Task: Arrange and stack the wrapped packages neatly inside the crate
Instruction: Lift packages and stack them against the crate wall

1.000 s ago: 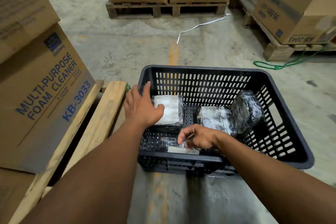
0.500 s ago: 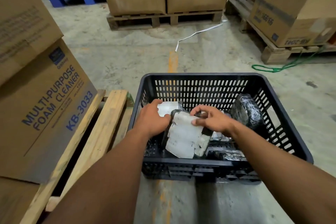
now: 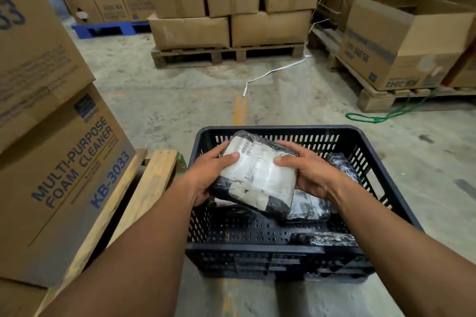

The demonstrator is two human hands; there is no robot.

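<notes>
A black slatted plastic crate (image 3: 278,262) stands on the concrete floor in front of me. I hold a wrapped package (image 3: 257,175), black plastic with a white label, above the crate's left half. My left hand (image 3: 208,175) grips its left edge and my right hand (image 3: 306,175) grips its right edge. Under it lies another wrapped package (image 3: 307,207) on the crate floor. A third package (image 3: 341,166) leans against the right wall, and a flat one (image 3: 324,238) lies along the near wall.
A wooden pallet (image 3: 134,195) with foam cleaner cartons (image 3: 59,177) stands close on the left. More cartons on pallets (image 3: 229,23) stand ahead and at the right (image 3: 401,44). A white strap (image 3: 273,72) and a green cord (image 3: 381,117) lie on the floor.
Both hands have lifted the labelled package up from inside the crate. The left hand moved from the package behind onto this one, and the view tilted up.
</notes>
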